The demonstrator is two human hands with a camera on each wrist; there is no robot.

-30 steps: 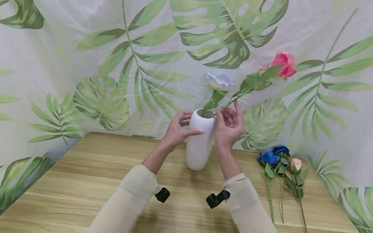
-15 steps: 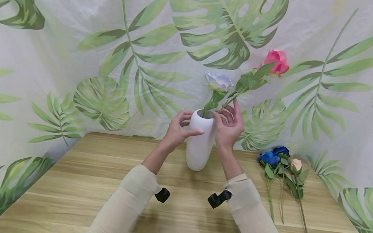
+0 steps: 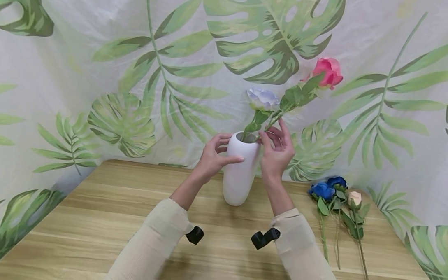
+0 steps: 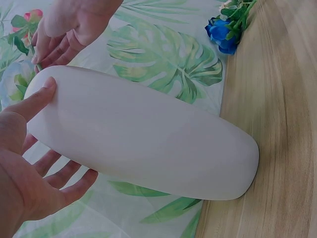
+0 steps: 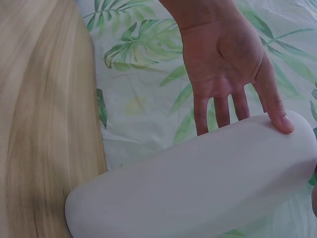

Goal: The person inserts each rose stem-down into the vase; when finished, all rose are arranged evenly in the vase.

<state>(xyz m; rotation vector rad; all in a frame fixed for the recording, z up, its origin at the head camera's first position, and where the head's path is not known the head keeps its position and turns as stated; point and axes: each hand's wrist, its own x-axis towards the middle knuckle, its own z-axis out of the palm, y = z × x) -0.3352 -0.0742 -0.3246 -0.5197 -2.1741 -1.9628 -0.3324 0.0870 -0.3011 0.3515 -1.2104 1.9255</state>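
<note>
A white vase (image 3: 239, 173) stands upright on the wooden table. Near its rim, my left hand (image 3: 213, 156) holds it with the thumb across the front and the fingers round the far side. A white flower (image 3: 263, 99) leans out of the vase mouth. My right hand (image 3: 277, 152) pinches the green stem of a pink flower (image 3: 327, 72) beside the rim. That stem slants up to the right, its lower end at the vase mouth. In the left wrist view, the right hand (image 4: 74, 29) is just above the vase top; the stem end is hidden in the right wrist view.
Two blue flowers (image 3: 322, 190) and a peach rose (image 3: 355, 199) lie on the table (image 3: 95, 218) at the right, stems toward the front. Directly behind the table's back edge hangs a leaf-print cloth (image 3: 182, 72).
The pink flower has shifted left and slightly up, its stem now closer to the white flower. My right hand has moved very little; the left hand and vase stay in place.
</note>
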